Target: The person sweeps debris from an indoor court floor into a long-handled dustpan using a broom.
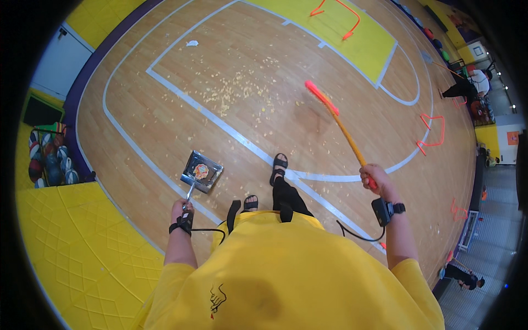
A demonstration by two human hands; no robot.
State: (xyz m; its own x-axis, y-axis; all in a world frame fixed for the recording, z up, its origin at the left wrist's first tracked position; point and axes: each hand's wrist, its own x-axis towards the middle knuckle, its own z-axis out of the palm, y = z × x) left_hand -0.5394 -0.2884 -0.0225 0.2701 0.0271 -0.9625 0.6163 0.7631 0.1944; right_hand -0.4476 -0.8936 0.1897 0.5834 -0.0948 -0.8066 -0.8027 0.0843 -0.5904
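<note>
the left hand [181,208] is closed around the handle of a dustpan [213,171], left of centre, likely to keep it low; the right hand [375,179] has its fingers clamped near the end of a broom [346,132], right of centre, probably for reach. pale scraps [236,91] dot the wooden floor [143,115], upper centre; balls [53,171] sit piled at far left.

Dustpan [213,177] is shiny metal, flr [146,118] smooth wood-look w/ sheen.

Left hand [182,208] partly hides the dustpan handle [191,191]; pale scraps [236,88], too small to identify; far orange hurdle [359,20], top cropped!
</note>
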